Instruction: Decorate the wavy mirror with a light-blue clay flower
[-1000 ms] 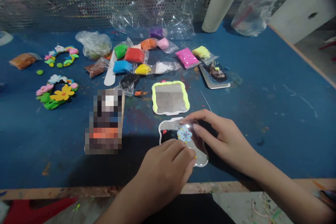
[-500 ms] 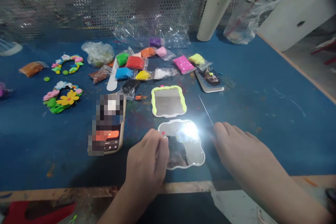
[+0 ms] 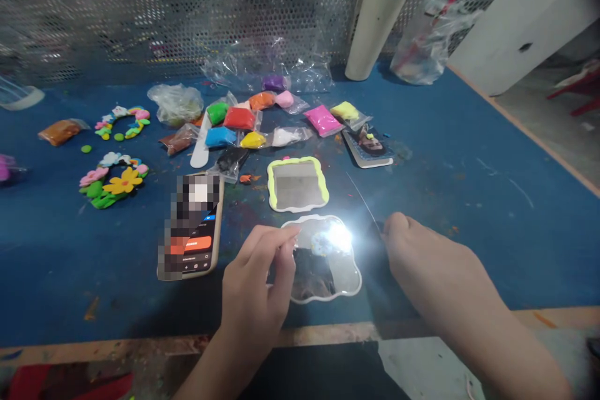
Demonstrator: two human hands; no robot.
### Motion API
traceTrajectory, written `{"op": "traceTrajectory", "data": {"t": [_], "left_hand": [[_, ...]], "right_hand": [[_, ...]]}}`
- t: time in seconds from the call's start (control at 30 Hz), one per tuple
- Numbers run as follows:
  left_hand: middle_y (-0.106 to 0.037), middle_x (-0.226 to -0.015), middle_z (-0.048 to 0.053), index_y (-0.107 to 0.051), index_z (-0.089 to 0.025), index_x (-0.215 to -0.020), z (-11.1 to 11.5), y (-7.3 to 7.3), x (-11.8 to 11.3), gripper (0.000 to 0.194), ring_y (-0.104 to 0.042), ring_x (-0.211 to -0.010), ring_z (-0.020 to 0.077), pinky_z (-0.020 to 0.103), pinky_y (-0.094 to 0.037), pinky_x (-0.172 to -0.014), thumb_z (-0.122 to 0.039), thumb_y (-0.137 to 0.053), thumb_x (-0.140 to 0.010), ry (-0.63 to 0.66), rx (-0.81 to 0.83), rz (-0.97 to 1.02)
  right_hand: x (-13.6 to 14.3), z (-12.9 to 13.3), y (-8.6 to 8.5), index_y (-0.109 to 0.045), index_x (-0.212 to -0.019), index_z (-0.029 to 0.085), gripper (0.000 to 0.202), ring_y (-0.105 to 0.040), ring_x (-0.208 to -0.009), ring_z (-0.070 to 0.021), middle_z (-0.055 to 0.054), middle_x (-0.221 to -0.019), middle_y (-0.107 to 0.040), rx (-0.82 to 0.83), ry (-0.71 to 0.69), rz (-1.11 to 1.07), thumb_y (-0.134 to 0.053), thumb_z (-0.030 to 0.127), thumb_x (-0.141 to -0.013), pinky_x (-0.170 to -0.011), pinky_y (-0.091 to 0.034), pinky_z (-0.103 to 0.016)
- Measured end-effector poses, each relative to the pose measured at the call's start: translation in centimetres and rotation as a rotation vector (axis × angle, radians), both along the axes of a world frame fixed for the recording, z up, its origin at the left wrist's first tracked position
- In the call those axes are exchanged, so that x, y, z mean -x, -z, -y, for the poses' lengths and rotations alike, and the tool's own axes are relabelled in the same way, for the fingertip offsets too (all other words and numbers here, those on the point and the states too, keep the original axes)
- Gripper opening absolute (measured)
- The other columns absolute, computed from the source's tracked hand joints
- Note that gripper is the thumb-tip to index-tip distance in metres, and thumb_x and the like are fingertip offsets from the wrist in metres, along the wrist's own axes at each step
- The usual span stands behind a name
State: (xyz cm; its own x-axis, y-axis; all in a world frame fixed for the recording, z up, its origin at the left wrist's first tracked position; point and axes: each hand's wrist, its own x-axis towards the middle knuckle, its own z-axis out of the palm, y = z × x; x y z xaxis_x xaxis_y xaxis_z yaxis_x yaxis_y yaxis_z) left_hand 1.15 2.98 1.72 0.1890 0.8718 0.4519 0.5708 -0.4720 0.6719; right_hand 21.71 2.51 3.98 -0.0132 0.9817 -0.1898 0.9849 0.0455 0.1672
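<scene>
A wavy-edged mirror (image 3: 344,275) with a white rim lies in front of me, a bright light reflected in it. Over its left edge is my left hand (image 3: 257,275), thumb and index fingertips drawn together; anything between them is too small to make out. My right hand (image 3: 426,256) rests right of the mirror, its fingers closed round a thin needle-like rod (image 3: 363,200) that points up and left. Just behind lies a second mirror (image 3: 295,184), with yellow-green clay along much of its frame.
Left of the mirrors lies a phone (image 3: 213,231). Two clay-flower rings (image 3: 124,181) are farther left. Several bagged clays (image 3: 239,117) and a white spatula (image 3: 200,153) lie behind. A small booklet (image 3: 368,147), a tumbler (image 3: 375,31) and a plastic bag (image 3: 422,50) stand toward the back right.
My left fingers have shifted slightly, and the small red spot on the near mirror no longer shows. My right hand still holds the rod. The whole view has tilted up slightly.
</scene>
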Motion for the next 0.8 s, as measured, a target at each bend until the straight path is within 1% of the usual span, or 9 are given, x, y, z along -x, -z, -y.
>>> {"op": "traceTrajectory", "data": {"t": [0.13,0.23,0.33,0.43,0.57,0.63,0.7,0.73,0.8], "left_hand": [[-0.05,-0.075,-0.004,-0.051,-0.02,-0.087,0.3,0.0,0.0,0.02,-0.047,-0.065,0.008,0.02,-0.038,-0.061,-0.009,-0.036,-0.094,-0.023,0.16,0.238],[-0.041,-0.068,-0.004,-0.045,-0.02,-0.075,0.3,0.0,-0.1,0.026,-0.039,-0.061,0.01,0.022,-0.034,-0.058,-0.012,-0.032,-0.096,0.026,0.34,0.48],[-0.036,-0.066,-0.004,-0.041,-0.02,-0.069,0.0,0.0,-0.3,0.028,-0.035,-0.061,0.0113,0.023,-0.032,-0.056,-0.013,-0.033,-0.095,0.091,0.481,0.627],[-0.034,-0.066,-0.003,-0.04,-0.02,-0.066,-0.3,-0.2,-0.3,0.029,-0.033,-0.061,0.0124,0.024,-0.031,-0.055,-0.017,-0.034,-0.094,0.144,0.576,0.721],[-0.029,-0.062,-0.004,-0.032,-0.021,-0.062,-0.5,-0.4,-0.5,0.034,-0.027,-0.057,0.0131,0.026,-0.027,-0.053,-0.026,-0.033,-0.095,0.133,0.662,0.69],[-0.03,-0.061,-0.004,-0.031,-0.021,-0.061,-0.5,-0.5,-0.6,0.037,-0.028,-0.057,0.0129,0.027,-0.027,-0.053,-0.03,-0.033,-0.097,0.093,0.679,0.626],[-0.034,-0.061,-0.004,-0.034,-0.02,-0.061,-0.6,-0.6,-0.8,0.038,-0.031,-0.058,0.0125,0.027,-0.028,-0.054,-0.032,-0.036,-0.097,0.05,0.695,0.557],[-0.035,-0.062,-0.004,-0.037,-0.02,-0.062,-0.6,-0.6,-0.8,0.038,-0.033,-0.059,0.0124,0.027,-0.028,-0.055,-0.034,-0.036,-0.098,0.037,0.704,0.532],[-0.037,-0.061,-0.004,-0.044,-0.02,-0.065,-0.7,-0.8,-1.0,0.037,-0.035,-0.057,0.0122,0.027,-0.028,-0.054,-0.036,-0.036,-0.097,0.027,0.716,0.489]], "right_hand": [[-0.7,-0.6,0.7,-0.041,-0.062,0.02,0.023,-0.034,-0.039,-0.0104,0.003,-0.048,-0.04,-0.026,-0.017,-0.088,-0.044,-0.003,-0.068,-0.042,-0.015,-0.025],[-1.0,-1.0,1.0,-0.041,-0.063,0.021,0.021,-0.037,-0.04,-0.0114,0.002,-0.048,-0.043,-0.059,-0.042,-0.173,-0.045,0.003,-0.073,-0.043,-0.02,-0.027],[-1.7,-1.2,0.7,-0.04,-0.066,0.021,0.018,-0.043,-0.045,-0.012,0.001,-0.055,-0.049,-0.105,-0.059,-0.26,-0.046,0.01,-0.078,-0.046,-0.028,-0.027],[-2.9,-1.4,-0.4,-0.043,-0.071,0.022,0.014,-0.048,-0.049,-0.0116,0.001,-0.064,-0.055,-0.165,-0.051,-0.493,-0.048,0.021,-0.083,-0.048,-0.035,-0.026],[-3.9,-2.1,-1.4,-0.05,-0.078,0.024,0.011,-0.051,-0.048,-0.0115,0.003,-0.062,-0.058,-0.154,0.05,-0.908,-0.053,0.032,-0.085,-0.043,-0.038,-0.024],[-3.6,-2.6,-1.7,-0.051,-0.089,0.025,0.01,-0.054,-0.049,-0.0116,0.004,-0.066,-0.062,-0.173,0.1,-1.135,-0.057,0.032,-0.085,-0.044,-0.042,-0.024],[-3.0,-2.9,-2.0,-0.051,-0.104,0.027,0.023,-0.06,-0.054,-0.0125,0.003,-0.071,-0.066,-0.288,0.138,-1.314,-0.061,0.03,-0.084,-0.048,-0.048,-0.025],[-2.6,-3.0,-2.2,-0.053,-0.11,0.027,0.028,-0.062,-0.058,-0.013,0.003,-0.073,-0.067,-0.37,0.148,-1.352,-0.062,0.029,-0.084,-0.052,-0.051,-0.025],[-2.0,-3.0,-2.5,-0.06,-0.11,0.027,0.026,-0.064,-0.063,-0.0134,0.002,-0.076,-0.068,-0.528,0.157,-1.321,-0.063,0.026,-0.084,-0.059,-0.053,-0.026]]}}
